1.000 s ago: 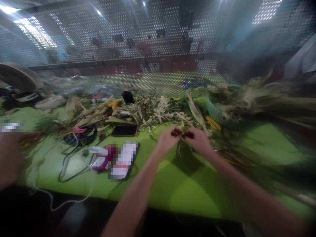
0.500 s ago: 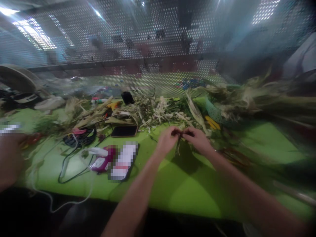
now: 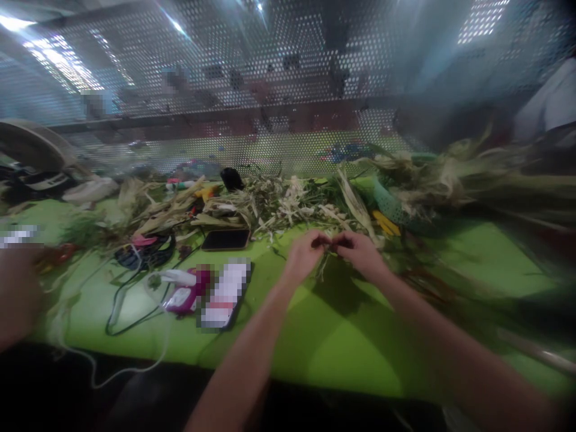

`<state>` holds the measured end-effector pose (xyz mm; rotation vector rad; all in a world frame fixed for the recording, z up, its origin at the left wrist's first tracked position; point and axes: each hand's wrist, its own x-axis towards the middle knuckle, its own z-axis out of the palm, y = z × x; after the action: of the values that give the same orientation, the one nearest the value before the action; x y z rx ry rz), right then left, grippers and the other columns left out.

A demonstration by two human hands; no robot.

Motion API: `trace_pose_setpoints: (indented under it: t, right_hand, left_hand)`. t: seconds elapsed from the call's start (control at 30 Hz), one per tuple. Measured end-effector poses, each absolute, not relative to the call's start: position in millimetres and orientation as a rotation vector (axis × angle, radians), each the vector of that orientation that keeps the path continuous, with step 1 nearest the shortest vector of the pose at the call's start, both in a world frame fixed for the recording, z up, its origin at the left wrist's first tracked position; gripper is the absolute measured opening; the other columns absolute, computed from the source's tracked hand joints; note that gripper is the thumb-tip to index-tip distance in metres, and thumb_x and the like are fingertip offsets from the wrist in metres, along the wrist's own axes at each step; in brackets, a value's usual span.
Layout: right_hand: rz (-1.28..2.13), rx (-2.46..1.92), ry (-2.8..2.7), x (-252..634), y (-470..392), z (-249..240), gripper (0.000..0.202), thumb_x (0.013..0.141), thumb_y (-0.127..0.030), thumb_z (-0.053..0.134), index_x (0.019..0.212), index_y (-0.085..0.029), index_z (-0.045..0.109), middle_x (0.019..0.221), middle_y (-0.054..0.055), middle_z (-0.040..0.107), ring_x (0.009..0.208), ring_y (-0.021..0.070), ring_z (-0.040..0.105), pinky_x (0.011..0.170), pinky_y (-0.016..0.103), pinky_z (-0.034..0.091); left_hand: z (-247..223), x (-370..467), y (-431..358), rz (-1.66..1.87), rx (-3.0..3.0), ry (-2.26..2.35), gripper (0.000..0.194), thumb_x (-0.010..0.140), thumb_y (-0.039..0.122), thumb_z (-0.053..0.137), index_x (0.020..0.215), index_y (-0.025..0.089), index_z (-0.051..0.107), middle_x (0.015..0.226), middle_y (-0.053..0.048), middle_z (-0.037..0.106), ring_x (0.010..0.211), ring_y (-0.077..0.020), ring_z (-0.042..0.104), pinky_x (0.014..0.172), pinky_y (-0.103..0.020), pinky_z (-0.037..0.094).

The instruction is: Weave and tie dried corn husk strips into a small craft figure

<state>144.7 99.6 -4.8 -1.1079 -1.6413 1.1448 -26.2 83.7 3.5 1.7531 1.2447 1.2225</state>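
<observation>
Above the green table (image 3: 342, 360), my left hand (image 3: 307, 251) and my right hand (image 3: 356, 249) meet fingertip to fingertip. Both are closed in a pinch on a small piece of dried plant (image 3: 321, 268), whose thin stems hang down below the fingers. The part between the fingertips is too small to make out. Just beyond my hands lies a heap of dried husks and pale scraps (image 3: 292, 201), with one long husk (image 3: 355, 198) slanting toward my right hand.
Left of my arms lie a phone with a lit screen (image 3: 225, 294), a dark phone (image 3: 225, 239), a purple device (image 3: 186, 297) and cables. A green basket (image 3: 389, 201) with husks stands right. Another person's hand (image 3: 18, 294) is at far left. Perforated mesh (image 3: 270, 144) rises behind.
The hanging stems have shifted slightly to the left. Both hands stay pinched together in nearly the same place.
</observation>
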Motion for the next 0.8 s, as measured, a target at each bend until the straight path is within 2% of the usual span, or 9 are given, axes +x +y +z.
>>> trace_pose_setpoints:
  t: [0.13, 0.27, 0.37, 0.5, 0.63, 0.8]
  right_hand:
    - [0.980, -1.135, -1.674, 145.6, 99.4, -8.5, 0.014, 0.076, -0.028, 0.060, 0.087, -0.020, 0.064, 0.077, 0.000, 0.066, 0.065, 0.0142, 0.058, 0.064, 0.029, 0.047]
    - [1.076, -1.095, -1.631, 145.7, 99.0, -3.9, 0.019, 0.076, -0.031, 0.061, 0.091, -0.020, 0.064, 0.080, 0.002, 0.067, 0.070, 0.0159, 0.060, 0.060, 0.028, 0.047]
    - [1.148, -1.070, -1.672, 145.8, 98.9, -0.5, 0.023, 0.074, -0.029, 0.063, 0.095, -0.019, 0.068, 0.086, 0.004, 0.071, 0.077, 0.0177, 0.064, 0.068, 0.030, 0.050]
    - [1.042, -1.092, -1.728, 146.6, 98.9, -2.9, 0.018, 0.075, -0.028, 0.063, 0.089, -0.019, 0.069, 0.085, 0.003, 0.072, 0.081, 0.0189, 0.064, 0.076, 0.033, 0.049]
    - [0.968, -1.136, -1.717, 147.1, 99.1, -6.8, 0.016, 0.075, -0.028, 0.061, 0.087, -0.019, 0.067, 0.081, 0.002, 0.068, 0.075, 0.0172, 0.061, 0.071, 0.031, 0.047]
    - [1.057, -1.142, -1.657, 146.4, 96.8, 0.6, 0.011, 0.075, -0.030, 0.059, 0.081, -0.021, 0.060, 0.071, -0.002, 0.060, 0.063, 0.0140, 0.054, 0.061, 0.027, 0.044]
  left_hand:
    - [5.2, -25.7, 83.4, 1.216, 1.717, 1.254, 0.015, 0.074, 0.006, 0.058, 0.079, 0.017, 0.067, 0.077, -0.002, 0.067, 0.073, -0.0132, 0.058, 0.071, -0.025, 0.044]
    - [4.3, -26.4, 84.4, 1.228, 1.719, 1.245, 0.011, 0.075, 0.009, 0.060, 0.079, 0.016, 0.067, 0.078, -0.002, 0.067, 0.073, -0.0130, 0.058, 0.071, -0.025, 0.044]
    - [1.8, -27.2, 85.2, 1.223, 1.727, 1.247, 0.012, 0.076, 0.008, 0.059, 0.080, 0.016, 0.068, 0.079, -0.002, 0.067, 0.075, -0.0136, 0.059, 0.073, -0.026, 0.044]
    - [1.9, -27.2, 85.2, 1.217, 1.710, 1.252, 0.012, 0.075, 0.008, 0.060, 0.079, 0.016, 0.068, 0.078, -0.002, 0.067, 0.074, -0.0134, 0.059, 0.073, -0.026, 0.045]
    - [3.9, -26.7, 85.4, 1.224, 1.695, 1.247, 0.010, 0.075, 0.009, 0.062, 0.079, 0.016, 0.068, 0.078, -0.002, 0.068, 0.073, -0.0133, 0.060, 0.072, -0.025, 0.045]
    - [4.3, -31.2, 86.7, 1.198, 1.683, 1.297, 0.015, 0.074, 0.006, 0.061, 0.082, 0.016, 0.069, 0.081, -0.003, 0.069, 0.076, -0.0143, 0.061, 0.075, -0.026, 0.046]
